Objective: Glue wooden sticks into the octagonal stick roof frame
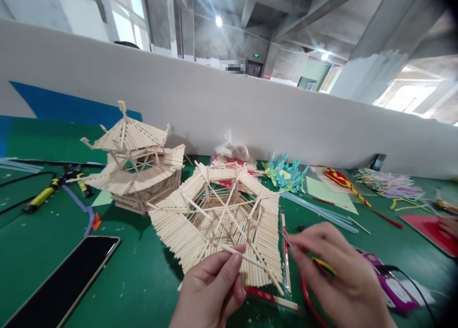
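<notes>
My left hand [214, 287] is closed in a pinch on a thin wooden stick [248, 258], held over the near side of a five-sided wooden stick model [268, 213]. The model has slatted sloping sides and crossing sticks over its open middle. My right hand [332, 270] is at the model's right, thumb and fingers pinched together. A small, thin, dark tip shows at its fingertips, too small to name. Behind and under that hand, a red curved handle [306, 294] and a yellow one [325, 267] show in part.
A stick pavilion [136, 175] stands at left, near yellow-handled pliers [43, 194] and a phone [67, 280]. Red-labelled stick packs [272, 297] edge the model. Blue folded paper [286, 173], pale strips [318, 211] and a purple device [390, 282] lie rightward. Another person's hand [449, 227] touches a red sheet.
</notes>
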A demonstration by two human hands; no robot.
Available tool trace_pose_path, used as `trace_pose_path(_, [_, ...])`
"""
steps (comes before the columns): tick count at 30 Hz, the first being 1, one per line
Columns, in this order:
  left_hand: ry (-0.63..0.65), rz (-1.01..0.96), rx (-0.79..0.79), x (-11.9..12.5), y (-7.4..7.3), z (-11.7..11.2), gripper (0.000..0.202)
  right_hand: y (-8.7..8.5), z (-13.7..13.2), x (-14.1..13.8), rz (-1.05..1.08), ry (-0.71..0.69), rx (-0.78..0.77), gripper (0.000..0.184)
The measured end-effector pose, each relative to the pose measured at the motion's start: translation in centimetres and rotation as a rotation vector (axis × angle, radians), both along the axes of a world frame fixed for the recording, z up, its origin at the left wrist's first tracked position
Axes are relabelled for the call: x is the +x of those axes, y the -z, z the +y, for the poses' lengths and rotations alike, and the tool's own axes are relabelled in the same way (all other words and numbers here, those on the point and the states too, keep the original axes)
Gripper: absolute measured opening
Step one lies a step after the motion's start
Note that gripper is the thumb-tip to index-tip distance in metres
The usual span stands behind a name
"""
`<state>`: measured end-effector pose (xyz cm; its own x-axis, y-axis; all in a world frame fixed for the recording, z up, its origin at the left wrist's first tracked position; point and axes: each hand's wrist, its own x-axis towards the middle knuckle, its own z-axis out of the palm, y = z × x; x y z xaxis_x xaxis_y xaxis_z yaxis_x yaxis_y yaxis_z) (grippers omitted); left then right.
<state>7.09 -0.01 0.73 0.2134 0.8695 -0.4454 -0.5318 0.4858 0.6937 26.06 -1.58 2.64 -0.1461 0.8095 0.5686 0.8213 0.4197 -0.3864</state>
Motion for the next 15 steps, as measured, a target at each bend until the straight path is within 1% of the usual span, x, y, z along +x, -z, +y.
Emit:
trace_pose_path(1, [-0.016, 0.004, -0.005, 0.0, -0.2, 0.1, 0.027, -1.1, 0.2, -2.0, -0.058, -0.116, 0.04, 0.017])
trace_pose_path(2, [-0.025, 0.009, -0.005, 0.0, -0.3, 0.1, 0.026, -1.9, 0.4, -3.6, -0.113, -0.172, 0.082, 0.014])
trace_pose_path(3, [-0.029, 0.014, 0.001, -0.1, -0.4, 0.2, 0.025, -2.4, 0.7, -4.9, -0.16, -0.199, 0.085, 0.011])
trace_pose_path(5, [-0.031, 0.008, 0.023, -0.3, -0.5, 0.3, 0.023, -2.6, 1.3, -6.4, -0.264, -0.211, 0.083, 0.018])
trace_pose_path(8, [-0.04, -0.012, 0.057, -0.7, -0.3, 0.5, 0.021, -2.1, 2.1, -6.9, -0.394, -0.184, 0.117, 0.021])
trace_pose_path(10, [-0.049, -0.022, 0.07, -0.7, -0.3, 0.7, 0.02, -1.7, 2.3, -6.9, -0.441, -0.158, 0.157, 0.022])
trace_pose_path(12, [-0.06, -0.033, 0.069, -0.7, -0.4, 1.0, 0.021, -1.7, 2.5, -7.0, -0.457, -0.157, 0.176, 0.024])
trace_pose_path(15, [-0.086, -0.043, 0.043, -0.7, -0.4, 1.0, 0.024, -2.2, 2.9, -7.1, -0.45, -0.16, 0.179, 0.027])
